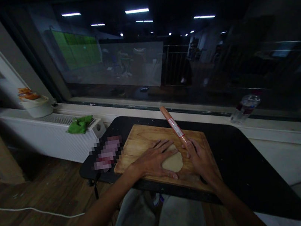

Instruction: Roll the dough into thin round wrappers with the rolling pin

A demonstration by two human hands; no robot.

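Note:
A flat, pale round of dough [174, 163] lies on a wooden cutting board [139, 134]. My left hand [154, 160] rests spread over the dough's left side, its fingers stretched apart and covering part of it. In my right hand [199, 156] is a wooden rolling pin [168, 116] with a white and red label, its fingers wrapped round the near end. The pin slants up and away from me toward the window, over the board's right half.
The board sits on a black table [235, 149]. A pixelated item [108, 153] lies at its left. Along the window are a radiator [49, 139] with a green cloth [80, 124], a white tub [38, 107] and a clear plastic bottle [246, 108]. A white cable [34, 209] crosses the floor.

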